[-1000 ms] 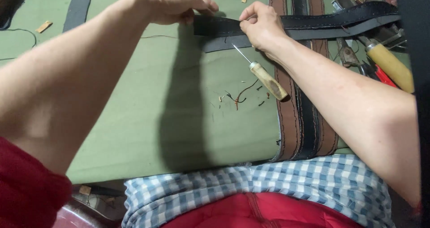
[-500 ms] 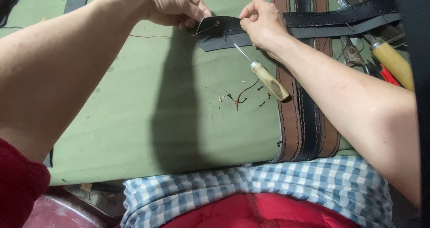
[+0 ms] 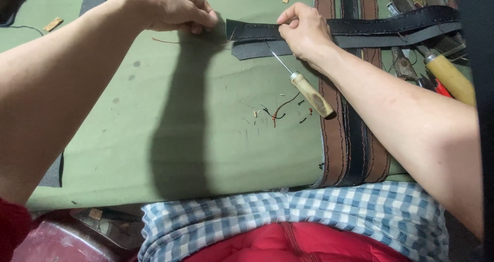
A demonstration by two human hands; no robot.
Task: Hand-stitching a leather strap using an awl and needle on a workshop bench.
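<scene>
Right hand (image 3: pixel 303 28) clamped on a flat black stitched leather strap (image 3: pixel 360 28); left hand (image 3: pixel 177 7) pinching thin brown thread (image 3: pixel 170 40) just left of the strap. Below the strap, a wooden-handled awl (image 3: pixel 309 93) lying on the matte green table (image 3: pixel 206 128).

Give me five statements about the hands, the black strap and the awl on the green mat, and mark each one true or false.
1. The right hand pinches the black leather strap. True.
2. The awl with the wooden handle is held in the left hand. False: it lies on the green mat, in neither hand.
3. The left hand is at the strap's left end, by a thin brown thread. True.
4. Brown and black belts lie under the right forearm, running towards the person. True.
5. The mat is bright blue. False: it is olive green.
</scene>
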